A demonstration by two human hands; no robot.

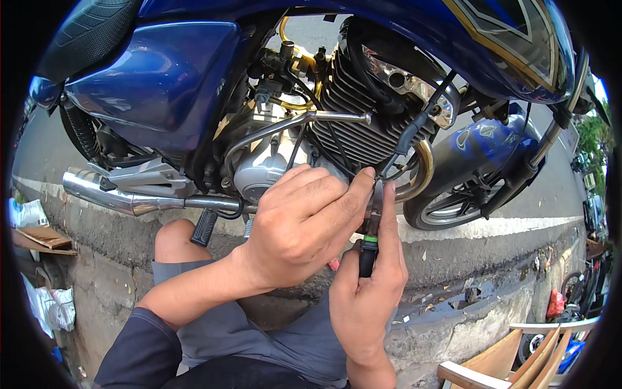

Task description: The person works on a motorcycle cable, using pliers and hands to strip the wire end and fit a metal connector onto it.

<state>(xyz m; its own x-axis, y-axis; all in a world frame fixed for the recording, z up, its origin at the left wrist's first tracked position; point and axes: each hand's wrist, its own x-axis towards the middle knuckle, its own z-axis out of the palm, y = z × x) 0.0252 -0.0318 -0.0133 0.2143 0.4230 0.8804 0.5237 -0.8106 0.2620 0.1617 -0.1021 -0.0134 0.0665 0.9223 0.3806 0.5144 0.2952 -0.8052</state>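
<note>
Just in front of finned engine (353,107): L hand (295,217) + R hand (369,288) close tog. at a small tool (370,243).

R hand closed on tool: blk handle w/ green band, thumb on its L side, index stretched along metal end, which points up twd engine. L hand bent, fingertips at tool's upper end; can't tell if it's pinching anything. Thick blk lead (407,137) drops to just above both hands' fingertips. Curved exhaust pipe (425,170) just R of R index; front wheel (447,211) further R. Footpeg (204,228) L of L hand, silver muffler (103,191) beyond. Grey shorts (259,343) below, btwn forearms.
</note>
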